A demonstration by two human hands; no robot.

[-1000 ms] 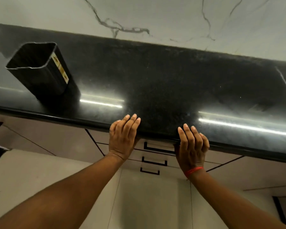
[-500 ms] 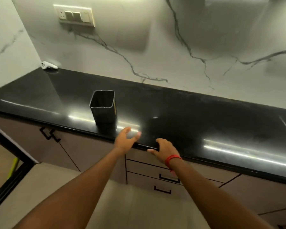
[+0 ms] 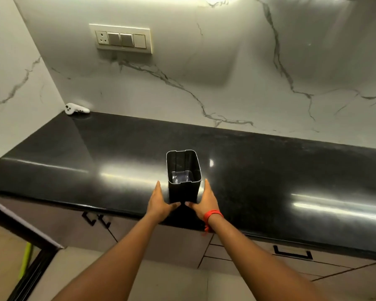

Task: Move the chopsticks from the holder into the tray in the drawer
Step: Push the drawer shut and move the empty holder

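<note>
The left hand [image 3: 160, 202], flat and spread, flanks the black holder [image 3: 183, 177] upright on the counter [image 3: 291, 161]; the right hand [image 3: 205, 199] mirrors it. Holder looks empty, light, rigid, slick; best gripped by its sides.

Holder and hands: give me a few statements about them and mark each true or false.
1. The holder stands upright on the counter. True.
2. Chopsticks stick out of the holder. False: it looks empty, its bottom showing.
3. The left hand and right hand flank the holder's base. True.
4. The right hand is lifting the holder clear of the counter. False: it rests on the counter.
5. A drawer is open below. False: the drawer fronts in view are shut.
</note>
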